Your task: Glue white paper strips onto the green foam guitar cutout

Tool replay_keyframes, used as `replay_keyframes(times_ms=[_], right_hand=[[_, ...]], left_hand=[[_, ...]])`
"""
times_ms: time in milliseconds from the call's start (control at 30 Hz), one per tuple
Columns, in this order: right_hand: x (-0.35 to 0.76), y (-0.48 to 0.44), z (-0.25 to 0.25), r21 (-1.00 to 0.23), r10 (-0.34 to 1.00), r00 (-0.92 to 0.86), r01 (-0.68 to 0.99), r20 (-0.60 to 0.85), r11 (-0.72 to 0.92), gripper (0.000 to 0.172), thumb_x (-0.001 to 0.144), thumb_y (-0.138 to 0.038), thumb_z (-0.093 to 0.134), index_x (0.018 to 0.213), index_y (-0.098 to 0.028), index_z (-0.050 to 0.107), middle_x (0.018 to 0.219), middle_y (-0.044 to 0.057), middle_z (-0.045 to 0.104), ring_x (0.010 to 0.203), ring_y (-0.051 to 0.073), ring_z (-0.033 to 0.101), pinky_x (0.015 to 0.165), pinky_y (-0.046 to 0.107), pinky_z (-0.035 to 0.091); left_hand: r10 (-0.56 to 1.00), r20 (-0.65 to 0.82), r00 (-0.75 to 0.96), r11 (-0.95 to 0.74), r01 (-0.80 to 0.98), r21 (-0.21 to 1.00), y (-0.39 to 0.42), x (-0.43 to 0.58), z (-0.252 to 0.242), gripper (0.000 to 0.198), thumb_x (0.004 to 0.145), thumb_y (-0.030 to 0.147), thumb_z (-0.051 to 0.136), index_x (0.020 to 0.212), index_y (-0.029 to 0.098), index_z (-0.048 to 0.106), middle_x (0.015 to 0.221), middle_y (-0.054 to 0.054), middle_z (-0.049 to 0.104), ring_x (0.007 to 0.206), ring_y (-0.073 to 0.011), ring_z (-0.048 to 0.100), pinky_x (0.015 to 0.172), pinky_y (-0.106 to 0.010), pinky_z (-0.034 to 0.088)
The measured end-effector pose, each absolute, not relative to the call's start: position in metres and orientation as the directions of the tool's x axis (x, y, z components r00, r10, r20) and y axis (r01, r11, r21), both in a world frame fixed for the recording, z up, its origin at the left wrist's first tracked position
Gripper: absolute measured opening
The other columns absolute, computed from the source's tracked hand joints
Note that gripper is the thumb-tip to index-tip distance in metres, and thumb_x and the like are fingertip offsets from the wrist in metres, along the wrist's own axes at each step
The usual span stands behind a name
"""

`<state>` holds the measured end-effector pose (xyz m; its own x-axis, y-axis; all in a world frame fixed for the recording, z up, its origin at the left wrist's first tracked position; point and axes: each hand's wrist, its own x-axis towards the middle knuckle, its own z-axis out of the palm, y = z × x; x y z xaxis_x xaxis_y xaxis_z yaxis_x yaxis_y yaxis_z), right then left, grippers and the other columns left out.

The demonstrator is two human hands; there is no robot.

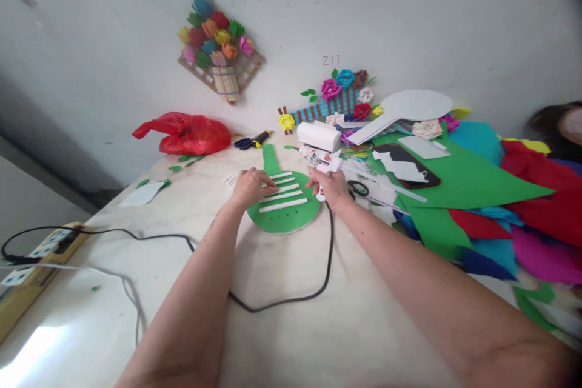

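Note:
A green round piece with a narrow neck (286,218) lies flat on the table, with several white strips across it and a row of small dark dots near its lower edge. My left hand (251,188) is over its left side, fingers pinched down on the end of a white strip (282,194). In my right hand (334,187), at the right edge of the green piece, is a white glue gun (324,160) pointing to the upper left. Its black cord (328,267) hangs from the handle and loops over the table. More white strips (231,179) lie beside my left hand.
A phone (411,165), scissors (358,188) and heaps of coloured paper (473,176) crowd the right side. Pliers (253,140) and a red plastic bag (195,134) lie at the back. A power strip (40,254) sits at the left edge. Paper flowers (213,36) hang on the wall.

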<state>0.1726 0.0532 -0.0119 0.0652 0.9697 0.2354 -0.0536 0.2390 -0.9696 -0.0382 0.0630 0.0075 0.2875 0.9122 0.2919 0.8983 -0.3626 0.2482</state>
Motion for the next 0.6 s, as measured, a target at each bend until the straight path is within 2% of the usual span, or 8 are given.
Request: replay_keyframes(times_ms=[233, 300, 400, 467, 533, 600], right_hand=[[0.172, 0.053, -0.012, -0.964, 0.966, 0.059, -0.072, 0.25, 0.254, 0.029, 0.066, -0.043, 0.063, 0.065, -0.014, 0.057, 0.048, -0.001, 0.058, 0.032, 0.008, 0.044, 0.033, 0.019, 0.031], [0.172, 0.052, -0.011, -0.964, 0.966, 0.059, -0.07, 0.252, 0.256, 0.03, 0.066, -0.043, 0.062, 0.063, -0.014, 0.057, 0.047, 0.0, 0.058, 0.032, 0.008, 0.044, 0.033, 0.02, 0.031], [0.172, 0.051, -0.009, -0.963, 0.964, 0.065, -0.066, 0.256, 0.26, 0.03, 0.066, -0.044, 0.062, 0.065, -0.015, 0.057, 0.047, -0.001, 0.058, 0.032, 0.008, 0.044, 0.034, 0.02, 0.032], [0.172, 0.05, -0.009, -0.964, 0.965, 0.073, -0.065, 0.252, 0.257, 0.03, 0.066, -0.044, 0.062, 0.065, -0.014, 0.057, 0.048, 0.0, 0.059, 0.032, 0.008, 0.044, 0.034, 0.021, 0.032], [0.172, 0.051, -0.009, -0.963, 0.964, 0.079, -0.075, 0.253, 0.259, 0.03, 0.066, -0.044, 0.062, 0.065, -0.014, 0.057, 0.048, 0.0, 0.059, 0.032, 0.008, 0.044, 0.034, 0.021, 0.032], [0.173, 0.053, -0.009, -0.958, 0.961, 0.078, -0.095, 0.265, 0.271, 0.029, 0.066, -0.043, 0.063, 0.067, -0.014, 0.057, 0.049, 0.0, 0.059, 0.032, 0.008, 0.044, 0.034, 0.021, 0.032]], left_hand=[[0.882, 0.285, 0.375, -0.431, 0.886, 0.171, 0.064, -0.036, 0.007, 0.01, 0.068, 0.031, 0.066, 0.069, 0.022, 0.071, 0.08, -0.004, 0.068, 0.081, -0.0203, 0.055, 0.081, -0.034, 0.036], [0.878, 0.299, 0.373, -0.439, 0.876, 0.199, 0.064, -0.039, 0.007, 0.008, 0.068, 0.028, 0.065, 0.067, 0.021, 0.07, 0.08, -0.004, 0.068, 0.08, -0.0195, 0.055, 0.08, -0.033, 0.037], [0.892, 0.368, 0.263, -0.396, 0.847, 0.354, 0.066, -0.048, 0.008, 0.01, 0.066, 0.028, 0.065, 0.069, 0.02, 0.07, 0.077, -0.004, 0.067, 0.076, -0.018, 0.056, 0.073, -0.03, 0.04], [0.903, 0.418, 0.096, -0.327, 0.785, 0.526, 0.066, -0.055, 0.011, 0.016, 0.065, 0.032, 0.066, 0.071, 0.018, 0.07, 0.071, -0.004, 0.065, 0.07, -0.0166, 0.055, 0.066, -0.028, 0.041], [0.917, 0.394, -0.062, -0.275, 0.616, 0.738, 0.065, -0.059, 0.013, 0.024, 0.062, 0.037, 0.068, 0.072, 0.016, 0.069, 0.065, -0.003, 0.064, 0.062, -0.0143, 0.053, 0.059, -0.026, 0.039], [0.934, 0.328, -0.144, -0.261, 0.352, 0.899, 0.064, -0.061, 0.015, 0.027, 0.06, 0.038, 0.071, 0.072, 0.014, 0.068, 0.063, -0.002, 0.063, 0.057, -0.0113, 0.051, 0.055, -0.023, 0.037]])
